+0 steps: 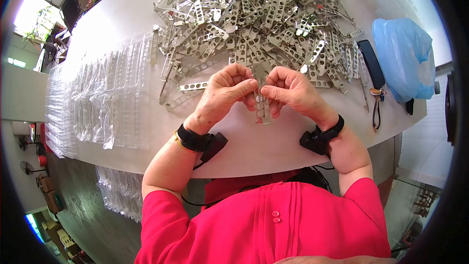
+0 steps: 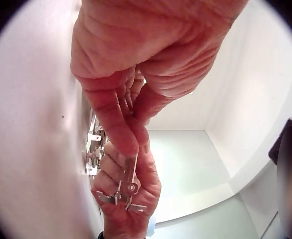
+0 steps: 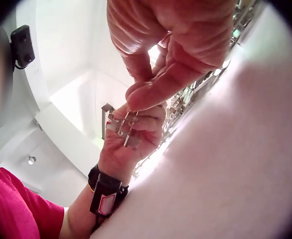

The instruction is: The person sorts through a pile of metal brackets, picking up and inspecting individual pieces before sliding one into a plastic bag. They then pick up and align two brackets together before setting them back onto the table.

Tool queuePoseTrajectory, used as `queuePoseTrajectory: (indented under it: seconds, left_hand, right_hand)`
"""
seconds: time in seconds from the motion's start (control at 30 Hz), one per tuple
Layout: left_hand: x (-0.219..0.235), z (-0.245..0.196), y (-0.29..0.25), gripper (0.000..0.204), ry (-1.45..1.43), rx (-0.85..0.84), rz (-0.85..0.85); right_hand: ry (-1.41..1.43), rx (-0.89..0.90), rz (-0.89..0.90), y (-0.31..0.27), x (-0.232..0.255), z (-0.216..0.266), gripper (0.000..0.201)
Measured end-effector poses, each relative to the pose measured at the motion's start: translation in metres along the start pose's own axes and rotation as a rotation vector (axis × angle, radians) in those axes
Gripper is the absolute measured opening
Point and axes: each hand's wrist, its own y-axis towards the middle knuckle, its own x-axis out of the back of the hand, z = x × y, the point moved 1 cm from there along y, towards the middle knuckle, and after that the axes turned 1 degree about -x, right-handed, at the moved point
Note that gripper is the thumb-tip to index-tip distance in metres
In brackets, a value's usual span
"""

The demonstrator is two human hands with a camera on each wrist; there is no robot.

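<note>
Between both hands, above the table's near part, are thin metal strips [image 1: 263,109] with round holes, held lengthwise and close together. My left hand [image 1: 222,93] pinches their left side between thumb and fingers. From the other side my right hand [image 1: 295,93] pinches them too, thumb tip opposite the left thumb. Small bent tabs stick out at the near end of the metal strips [image 2: 130,181] in the left wrist view. The right wrist view shows two narrow edges of the strips [image 3: 127,132] side by side. Fingers hide the middle of the strips.
A large heap of similar perforated metal strips [image 1: 264,24] covers the table's far middle. Stacked clear plastic trays [image 1: 105,93] stand at left. On the right lie a blue plastic bag [image 1: 403,58], a dark elongated case [image 1: 371,63] and a small tool with dark handles [image 1: 376,112].
</note>
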Motion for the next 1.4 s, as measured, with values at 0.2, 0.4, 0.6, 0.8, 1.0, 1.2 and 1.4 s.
queuePoseTrajectory:
  seconds: [0.2, 0.4, 0.6, 0.8, 1.0, 1.2, 1.4]
  left_hand:
    - [-0.001, 0.000, -0.001, 0.018, 0.009, 0.000, 0.027]
    - [-0.004, -0.003, -0.002, 0.019, 0.083, -0.011, 0.035]
    - [-0.004, -0.004, -0.003, 0.016, 0.122, 0.011, 0.027]
    - [-0.010, -0.008, -0.004, 0.017, 0.186, 0.024, 0.032]
    - [-0.010, -0.006, -0.004, 0.018, 0.210, 0.047, 0.072]
    - [-0.012, -0.007, -0.005, 0.019, 0.240, 0.063, 0.072]
    - [-0.011, -0.006, -0.006, 0.019, 0.195, -0.029, 0.029]
  right_hand:
    - [-0.010, -0.032, 0.000, 0.001, 0.000, -0.002, 0.021]
    - [-0.058, -0.021, 0.015, 0.001, 0.000, -0.005, 0.022]
    - [-0.053, -0.030, 0.040, 0.001, -0.001, -0.005, 0.022]
    - [-0.062, 0.081, 0.020, 0.001, 0.002, -0.005, 0.021]
    - [-0.067, 0.186, -0.022, 0.001, 0.001, -0.004, 0.022]
    - [-0.042, 0.174, 0.004, -0.001, 0.001, -0.005, 0.017]
    - [0.074, 0.260, -0.082, -0.001, 0.002, -0.002, 0.015]
